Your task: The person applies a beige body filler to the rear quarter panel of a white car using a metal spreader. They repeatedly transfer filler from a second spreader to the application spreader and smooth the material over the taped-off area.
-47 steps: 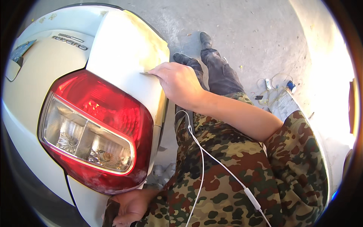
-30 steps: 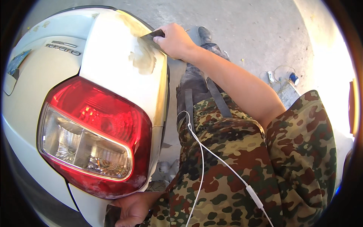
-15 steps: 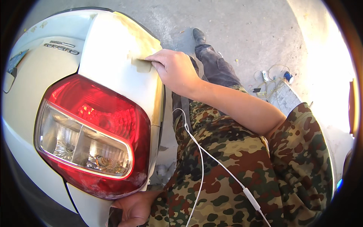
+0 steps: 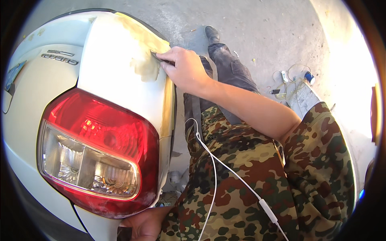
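The right hand (image 4: 183, 68) is pinched tight on a thin dark scraper (image 4: 154, 54). The scraper's tip is at a smeary grey-tan patch (image 4: 145, 70) on the white back corner of a car (image 4: 116, 76), close to its outer edge. Along the top and outer edge of that corner runs a yellowish strip (image 4: 148, 38). Below the patch is the big tail light (image 4: 102, 152), red around the outside with clear parts in the middle. The left hand (image 4: 146, 223) is low down, just under the tail light, gripping a dark flat thing (image 4: 124, 233); the bottom of this hand is cut off, so some of it is hidden. The person wears a camouflage top (image 4: 249, 172), and a thin white cord (image 4: 216, 180) hangs down over it. On the grey floor (image 4: 273, 24), off to the right, lie some tangled wires (image 4: 295, 86) with a small blue thing (image 4: 309, 77) beside them. A dark shoe (image 4: 212, 35) stands on the floor past the right hand.
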The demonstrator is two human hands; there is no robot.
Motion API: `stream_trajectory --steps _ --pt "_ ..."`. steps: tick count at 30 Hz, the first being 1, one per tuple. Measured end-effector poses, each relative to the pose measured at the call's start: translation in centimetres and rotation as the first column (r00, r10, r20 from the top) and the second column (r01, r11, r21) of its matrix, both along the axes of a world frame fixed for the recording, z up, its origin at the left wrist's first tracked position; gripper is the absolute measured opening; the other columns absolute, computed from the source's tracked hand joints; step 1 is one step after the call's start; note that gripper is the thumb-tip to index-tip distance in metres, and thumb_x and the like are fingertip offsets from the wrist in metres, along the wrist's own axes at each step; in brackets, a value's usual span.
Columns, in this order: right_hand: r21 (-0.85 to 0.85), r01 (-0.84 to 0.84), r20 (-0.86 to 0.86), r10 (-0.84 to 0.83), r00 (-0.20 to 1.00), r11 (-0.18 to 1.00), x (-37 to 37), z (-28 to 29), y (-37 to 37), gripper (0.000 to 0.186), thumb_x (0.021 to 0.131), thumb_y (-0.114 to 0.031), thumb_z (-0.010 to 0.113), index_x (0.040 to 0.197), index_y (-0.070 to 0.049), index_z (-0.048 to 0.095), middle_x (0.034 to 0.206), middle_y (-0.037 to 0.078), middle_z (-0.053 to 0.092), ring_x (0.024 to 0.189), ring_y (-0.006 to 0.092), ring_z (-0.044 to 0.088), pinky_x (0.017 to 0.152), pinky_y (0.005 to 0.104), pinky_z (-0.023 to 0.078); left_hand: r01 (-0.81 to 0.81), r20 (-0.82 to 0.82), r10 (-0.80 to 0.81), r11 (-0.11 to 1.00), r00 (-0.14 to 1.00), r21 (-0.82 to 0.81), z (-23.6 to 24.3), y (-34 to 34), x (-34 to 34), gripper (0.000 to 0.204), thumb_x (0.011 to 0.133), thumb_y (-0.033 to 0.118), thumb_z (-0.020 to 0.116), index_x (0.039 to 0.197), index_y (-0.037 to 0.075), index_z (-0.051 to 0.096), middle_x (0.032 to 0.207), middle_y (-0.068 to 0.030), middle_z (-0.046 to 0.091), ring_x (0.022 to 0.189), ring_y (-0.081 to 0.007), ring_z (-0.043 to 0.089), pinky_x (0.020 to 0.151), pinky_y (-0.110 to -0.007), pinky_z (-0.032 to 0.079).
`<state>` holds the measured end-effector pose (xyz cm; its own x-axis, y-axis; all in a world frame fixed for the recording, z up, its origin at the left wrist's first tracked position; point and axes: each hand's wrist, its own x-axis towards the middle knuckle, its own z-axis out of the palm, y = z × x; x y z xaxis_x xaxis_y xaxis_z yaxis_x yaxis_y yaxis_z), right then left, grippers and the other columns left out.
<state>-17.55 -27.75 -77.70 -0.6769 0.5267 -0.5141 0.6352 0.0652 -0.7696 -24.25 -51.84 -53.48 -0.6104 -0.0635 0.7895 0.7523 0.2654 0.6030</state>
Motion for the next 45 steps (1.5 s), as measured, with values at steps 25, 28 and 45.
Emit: stream_trajectory --steps 25,28,45 --pt "-0.094 0.004 0.169 0.012 0.986 0.996 -2.5 0.9 2.4 0.032 0.092 -0.011 0.059 0.117 -0.005 0.079 0.100 0.023 0.077 0.096 0.0409 0.074 0.090 0.0471 0.059 0.129 0.097 -0.135 0.989 0.986 0.066 -0.6 0.2 0.2 0.030 0.107 0.016 0.059 0.132 0.001 0.065 0.130 -0.0153 0.073 0.111 -0.0268 0.072 0.103 -0.042 0.056" --pt "-0.033 0.000 0.142 0.004 0.990 0.999 -2.0 2.4 1.3 0.031 0.093 -0.010 0.060 0.117 -0.004 0.079 0.103 0.023 0.076 0.096 0.0403 0.074 0.089 0.0456 0.058 0.161 0.107 -0.170 0.983 0.980 0.088 -0.5 0.1 0.2 0.030 0.107 0.016 0.059 0.132 0.001 0.065 0.130 -0.0153 0.073 0.110 -0.0268 0.072 0.103 -0.042 0.056" --pt "0.214 -0.022 -0.258 0.078 0.963 0.977 3.3 7.9 -8.7 0.040 0.079 0.004 0.071 0.118 -0.003 0.076 0.119 0.012 0.073 0.112 0.0328 0.068 0.096 0.0416 0.057 0.283 0.095 -0.300 0.946 0.949 0.159 -0.1 1.1 0.4 0.026 0.109 0.016 0.057 0.128 0.001 0.066 0.122 -0.0153 0.076 0.104 -0.0267 0.073 0.101 -0.041 0.058"
